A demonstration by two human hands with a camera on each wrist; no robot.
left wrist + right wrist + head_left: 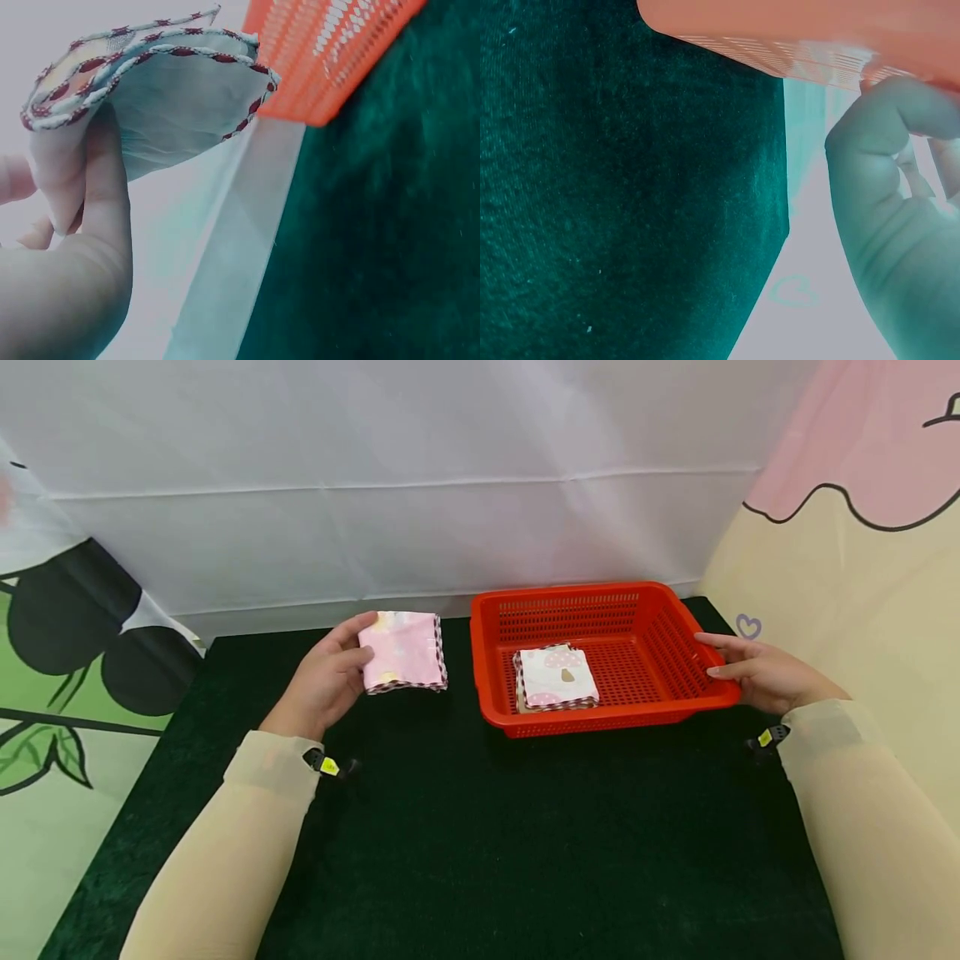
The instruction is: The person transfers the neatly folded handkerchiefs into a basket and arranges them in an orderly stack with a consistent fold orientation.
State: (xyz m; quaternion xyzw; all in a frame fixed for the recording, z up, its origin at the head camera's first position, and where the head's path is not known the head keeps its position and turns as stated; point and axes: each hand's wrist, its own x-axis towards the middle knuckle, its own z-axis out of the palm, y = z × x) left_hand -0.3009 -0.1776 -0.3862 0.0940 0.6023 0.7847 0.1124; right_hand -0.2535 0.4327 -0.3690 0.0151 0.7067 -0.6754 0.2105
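Observation:
My left hand (324,673) pinches the left side of a folded pink cloth (405,648) with a checked edge, held to the left of the basket. Its folded layers and twisted red-and-white border show in the left wrist view, with the thumb (105,180) below them. A red plastic basket (502,720) stands towards the back right of the table. My right hand (765,675) grips its right rim, thumb and fingers about the edge. Inside the basket, at its left, lies a small stack of folded cloths (558,675), the top one white with pink mushroom prints.
A dark green cloth (555,843) covers the table. Behind it hangs a white sheet (420,543). Printed drapes close off the left side and the right side, the right drape (832,585) near my right hand.

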